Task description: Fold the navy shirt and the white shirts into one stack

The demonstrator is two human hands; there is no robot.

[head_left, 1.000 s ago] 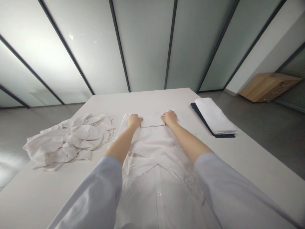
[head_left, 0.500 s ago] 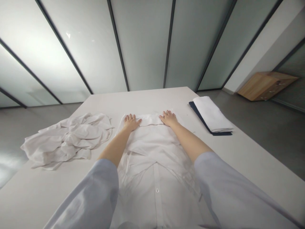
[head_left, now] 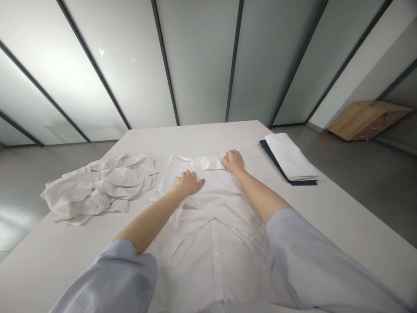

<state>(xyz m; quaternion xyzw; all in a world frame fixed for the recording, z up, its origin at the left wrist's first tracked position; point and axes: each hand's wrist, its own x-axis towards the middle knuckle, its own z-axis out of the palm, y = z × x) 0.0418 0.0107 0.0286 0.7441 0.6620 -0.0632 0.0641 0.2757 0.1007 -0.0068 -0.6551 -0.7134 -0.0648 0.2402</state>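
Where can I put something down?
On the table, bare room lies beyond the white shirt, and between the folded stack and right sleeve. It's crowded in the middle, under the white shirt, and left, under the crumpled cloth.

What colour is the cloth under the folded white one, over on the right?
The lower cloth is dark navy, seen best in the head view.

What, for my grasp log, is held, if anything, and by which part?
The left hand lies open on the white shirt, holding nothing; the right hand is at its far edge, but whether it holds cloth cannot be told.
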